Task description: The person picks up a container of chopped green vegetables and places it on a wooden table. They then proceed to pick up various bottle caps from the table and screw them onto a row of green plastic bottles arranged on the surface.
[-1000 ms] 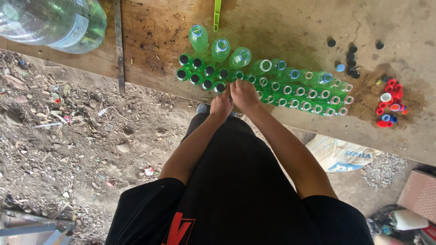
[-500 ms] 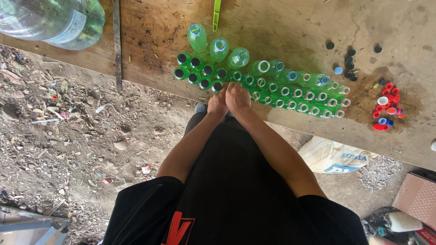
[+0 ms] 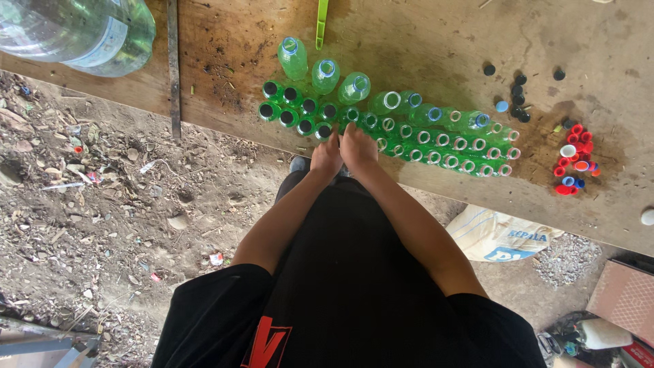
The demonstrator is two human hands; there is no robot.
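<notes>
Several green plastic bottles (image 3: pixel 409 129) stand packed in rows at the near edge of a wooden table (image 3: pixel 436 48). Those on the left wear black caps (image 3: pixel 286 117); those on the right are uncapped and show white neck rings. My left hand (image 3: pixel 326 157) and my right hand (image 3: pixel 358 146) are pressed together at the front row, where capped bottles meet uncapped ones. Their fingers curl over the top of one green bottle (image 3: pixel 340 129). My fingers hide its neck and whatever is on it.
Loose black caps (image 3: pixel 518 95) and a pile of red, white and blue caps (image 3: pixel 573 160) lie on the right. A large clear bottle (image 3: pixel 75 31) lies at top left, with a dark metal strip (image 3: pixel 173 65) nearby. Below are a littered dirt floor and a white sack (image 3: pixel 501 235).
Both hands stay together at the same spot in the front row, shifting only slightly. The bottles and caps have not moved.
</notes>
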